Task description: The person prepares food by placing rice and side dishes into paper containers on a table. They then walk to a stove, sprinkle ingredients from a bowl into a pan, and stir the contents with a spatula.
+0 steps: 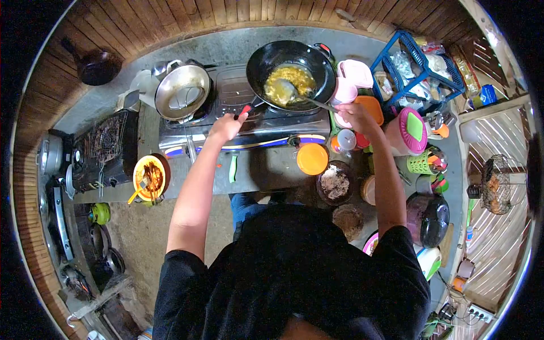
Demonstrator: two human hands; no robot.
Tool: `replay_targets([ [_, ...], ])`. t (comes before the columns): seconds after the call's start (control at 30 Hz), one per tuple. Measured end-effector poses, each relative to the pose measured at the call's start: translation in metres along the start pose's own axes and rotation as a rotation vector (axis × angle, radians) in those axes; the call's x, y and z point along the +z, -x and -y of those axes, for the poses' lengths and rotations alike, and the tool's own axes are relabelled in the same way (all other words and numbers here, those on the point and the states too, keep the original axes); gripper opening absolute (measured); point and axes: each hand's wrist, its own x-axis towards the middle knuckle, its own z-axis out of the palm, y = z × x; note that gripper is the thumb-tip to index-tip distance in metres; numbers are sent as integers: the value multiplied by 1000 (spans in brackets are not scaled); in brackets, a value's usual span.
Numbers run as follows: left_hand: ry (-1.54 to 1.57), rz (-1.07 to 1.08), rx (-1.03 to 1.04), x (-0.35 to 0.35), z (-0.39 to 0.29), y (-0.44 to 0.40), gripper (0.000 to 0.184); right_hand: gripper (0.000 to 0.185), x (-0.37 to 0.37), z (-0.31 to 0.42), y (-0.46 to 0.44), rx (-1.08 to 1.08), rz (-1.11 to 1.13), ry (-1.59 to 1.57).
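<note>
A black wok (255, 71) sits on the right burner of the gas stove (238, 136), with yellowish food in liquid (297, 76) in its bottom. My left hand (225, 128) is closed around the wok's red-tipped handle (245, 110). In my right hand (357, 117) is the dark handle of a metal ladle (317, 103), coming in from the right side. Its rounded head rests in the food, partly covered by it. On the left burner stands a silver pan (164, 93) with what looks like a utensil inside.
An orange bowl (161, 170) with utensils stands left of the stove's front. A green-handled knife (233, 169) lies near the counter edge. To the right are an orange lid (312, 159), a dark mortar-like dish (320, 190), a blue rack (391, 45) and a pink-lidded container (405, 130).
</note>
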Motion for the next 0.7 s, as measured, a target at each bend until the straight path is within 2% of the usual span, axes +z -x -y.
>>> replay_targets([
  [0.03,-12,-21,0,1,-1,1,75,28,3,2,-2,0,1,-2],
  [0.1,-25,-42,0,1,0,0,75,30,5,4,-5,-52,-220,111],
  [0.13,-16,-31,-5,1,0,-1,75,30,6,-2,-10,-50,-221,110],
  [0.2,-7,-21,-10,2,0,0,75,34,8,-9,-19,-108,-405,366],
  [0.33,-18,-11,-24,1,-1,-1,75,38,9,6,-16,-21,-437,473],
  [0.4,-14,0,-28,0,-1,-2,75,34,10,19,-11,77,-359,512],
  [0.43,-17,-7,-32,0,-1,0,75,34,17,3,-17,77,-359,513],
  [0.5,-20,-15,-33,-1,-4,2,75,32,33,-27,-29,-201,-418,365],
  [0.53,-16,-6,-34,-3,-6,4,75,32,35,-32,-30,-202,-419,365],
  [0.6,-11,1,-34,-2,-4,3,75,31,40,-33,-32,-31,-200,-31],
  [0.63,-10,-13,-23,2,-1,-1,75,31,40,-31,-33,-32,-201,-31],
  [0.7,-9,-27,-13,5,2,-4,75,33,38,-25,-34,99,-47,-220],
])
